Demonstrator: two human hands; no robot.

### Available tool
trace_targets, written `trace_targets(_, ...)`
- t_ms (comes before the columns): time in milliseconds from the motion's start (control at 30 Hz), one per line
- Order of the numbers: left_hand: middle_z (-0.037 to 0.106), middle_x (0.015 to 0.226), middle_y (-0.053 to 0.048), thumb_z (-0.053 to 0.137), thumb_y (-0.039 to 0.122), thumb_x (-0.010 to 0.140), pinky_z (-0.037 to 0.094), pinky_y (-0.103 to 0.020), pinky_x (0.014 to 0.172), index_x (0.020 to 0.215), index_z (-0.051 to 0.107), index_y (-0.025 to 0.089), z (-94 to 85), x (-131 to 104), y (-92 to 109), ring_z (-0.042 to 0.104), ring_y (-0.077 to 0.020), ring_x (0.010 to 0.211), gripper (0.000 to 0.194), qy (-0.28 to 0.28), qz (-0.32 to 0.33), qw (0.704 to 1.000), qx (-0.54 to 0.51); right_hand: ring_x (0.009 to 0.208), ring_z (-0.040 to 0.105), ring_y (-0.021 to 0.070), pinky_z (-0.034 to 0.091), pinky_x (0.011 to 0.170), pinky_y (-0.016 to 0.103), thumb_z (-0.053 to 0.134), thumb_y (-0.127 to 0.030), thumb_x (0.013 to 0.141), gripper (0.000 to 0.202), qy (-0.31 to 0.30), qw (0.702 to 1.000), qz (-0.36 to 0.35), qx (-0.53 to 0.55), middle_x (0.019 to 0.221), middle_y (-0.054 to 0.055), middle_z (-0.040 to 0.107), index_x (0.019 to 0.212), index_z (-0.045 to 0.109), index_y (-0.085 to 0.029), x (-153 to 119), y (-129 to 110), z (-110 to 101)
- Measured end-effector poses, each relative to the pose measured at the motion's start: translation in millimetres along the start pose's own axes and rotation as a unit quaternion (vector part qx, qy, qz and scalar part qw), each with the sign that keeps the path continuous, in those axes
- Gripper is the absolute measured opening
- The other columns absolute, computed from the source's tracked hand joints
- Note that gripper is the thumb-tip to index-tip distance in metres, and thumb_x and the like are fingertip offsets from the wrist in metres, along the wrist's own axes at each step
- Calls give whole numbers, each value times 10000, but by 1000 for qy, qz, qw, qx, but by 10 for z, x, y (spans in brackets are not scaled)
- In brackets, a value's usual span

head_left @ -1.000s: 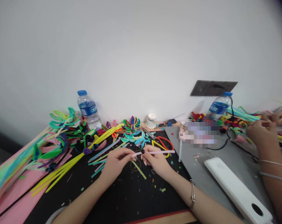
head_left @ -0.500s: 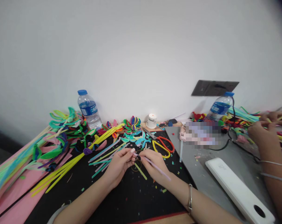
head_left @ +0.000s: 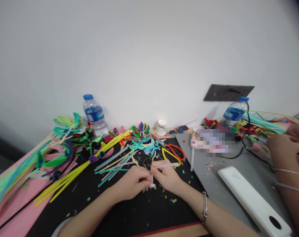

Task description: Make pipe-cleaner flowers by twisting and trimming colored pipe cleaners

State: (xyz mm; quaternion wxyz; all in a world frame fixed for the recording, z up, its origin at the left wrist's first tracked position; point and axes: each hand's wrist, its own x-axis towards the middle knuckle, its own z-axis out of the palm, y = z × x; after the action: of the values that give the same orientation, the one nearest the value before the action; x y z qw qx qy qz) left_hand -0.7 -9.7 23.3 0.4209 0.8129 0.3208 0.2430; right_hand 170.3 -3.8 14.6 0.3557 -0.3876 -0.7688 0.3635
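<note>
Over the black mat point(head_left: 129, 217), my left hand point(head_left: 136, 182) pinches the lower end of a pale lilac pipe cleaner point(head_left: 173, 164). My right hand point(head_left: 165, 176) is closed beside it, its thumb and finger on a small black piece point(head_left: 149, 167) where the lilac stem bends. One part of the stem points right across my right hand; the other runs down to my left fingertips. Loose lilac, teal and yellow-green stems point(head_left: 112, 171) lie left of my hands. Behind them are scissors point(head_left: 175, 151) with red and yellow handles.
Finished pipe-cleaner flowers point(head_left: 65, 126) and a water bottle point(head_left: 94, 113) stand at left. At right are a pink glue gun point(head_left: 193, 141), a white long device point(head_left: 253, 200), a second bottle point(head_left: 232, 113) and another person's hands point(head_left: 286, 141).
My left hand has moved down and right, its fingers turned downward. The lilac stem is now bent, with one part pointing right instead of down-right. The other person's hands have shifted slightly right.
</note>
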Motion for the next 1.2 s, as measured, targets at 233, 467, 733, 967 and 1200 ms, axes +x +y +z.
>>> trace_targets(233,594,509,14,556,198,788,407,-202,538,576,625,162,82,15,-86,534,-114,498,226,75,-46,996,-34,511,399,104,293,513,228,452,-302,864,347,37,999,25,26,526,-38,416,539,416,-187,30,71,22)
trace_targets(467,702,765,-26,686,273,706,518,-270,646,859,643,162,70,76,-137,667,-170,667,193,298,-112,900,-297,436,318,89,240,426,226,454,-497,868,364,87,971,90,202,537,-47,409,693,513,-183,46,80,35)
trace_targets(733,678,698,-6,761,270,662,498,-210,640,814,658,140,50,77,-158,627,-109,645,225,328,-117,841,-414,426,349,77,255,403,212,453,-433,893,311,52,974,70,209,586,-30,477,760,568,-176,24,68,105)
trace_targets(967,675,715,-3,794,257,635,485,-189,665,805,671,145,61,90,-164,623,-93,676,238,277,-130,786,-537,425,352,82,283,411,216,444,-427,890,320,52,981,67,174,570,-26,466,737,560,-171,28,-9,68)
trace_targets(1200,674,729,-20,765,276,673,473,-227,708,769,667,144,75,85,-179,623,-124,721,191,258,-139,805,-516,425,354,86,284,407,214,434,-445,890,344,55,984,61,156,543,-35,442,721,552,-169,32,-7,61)
